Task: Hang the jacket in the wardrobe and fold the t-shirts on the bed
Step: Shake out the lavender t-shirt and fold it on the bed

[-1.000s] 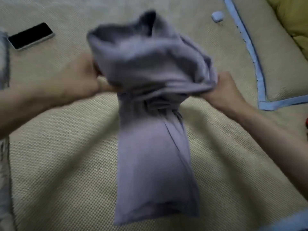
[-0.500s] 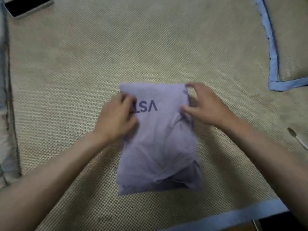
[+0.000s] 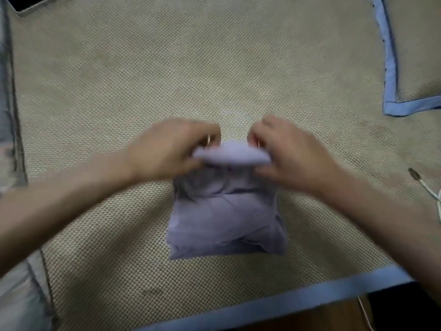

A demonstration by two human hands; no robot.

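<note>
left hand (image 3: 167,149): fingers are curling round the far left corner of the lilac cotton t-shirt (image 3: 226,218), pinching the doubled edge.
right hand (image 3: 293,151): fingers are curling the same way, pinching the far right corner; motion blur is hiding the fingertips.
why the hold: both hands are lifting the far edge clear of the bed, likely to bring it toward the near hem for one more fold.
t-shirt: it is lying as a narrow, soft, creased packet in the middle of the mat, its near end resting flat and its far end rolling up between the hands.
woven beige mat (image 3: 214,68): it is covering the bed, coarse and grid-textured, with blue cloth binding (image 3: 274,304) along its near edge.
grey garment (image 3: 14,295): it is lying at the left edge, smooth and seamed; whether it is the jacket i cannot tell.
progress: this fold is looking nearly done.
</note>
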